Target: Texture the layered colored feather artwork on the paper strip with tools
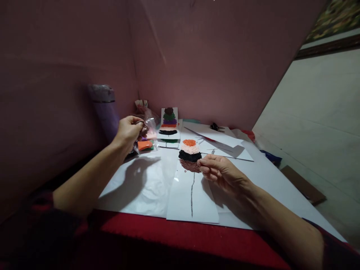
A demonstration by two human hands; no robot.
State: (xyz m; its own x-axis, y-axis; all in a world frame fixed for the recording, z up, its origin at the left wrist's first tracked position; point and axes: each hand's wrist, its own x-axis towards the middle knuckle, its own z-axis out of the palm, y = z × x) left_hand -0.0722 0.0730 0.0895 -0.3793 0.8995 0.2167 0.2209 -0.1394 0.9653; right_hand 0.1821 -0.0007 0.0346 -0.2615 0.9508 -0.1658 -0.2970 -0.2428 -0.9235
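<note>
The left hand [128, 131] reaches out to the far left corner of the table. Its fingers are closed together on the top of a clear plastic bag [150, 126], which lies against the wall. An orange packet [144, 145] lies just below the bag, and other coloured pieces show inside, so the bag seems to keep the loose material in one spot, off the work area.

The right hand [222, 173] rests low on the paper sheet [191, 198] in front of the person. Its fingers are curled together against the thumb, and the tips touch the edge of the brown band [190, 165]. Whether a scrap is pinched between them is too small to tell. The weight of the hand probably keeps the sheet from sliding.

On that sheet the bands are stacked: an orange cap [189, 143], a pink band [190, 149], a black band [189, 156], then the brown one, with a thin dark line [192, 195] running down from it towards the person.

A finished card [169, 122] with similar stacked colours leans upright against the wall, where it faces the person. A large white sheet [140, 183] lies under the work and covers the red cloth [168, 232]. More loose sheets [222, 140] lie beyond the right hand, and a purple bottle [104, 108] stands by the left wall.

No brand, label or writing can be read anywhere.
</note>
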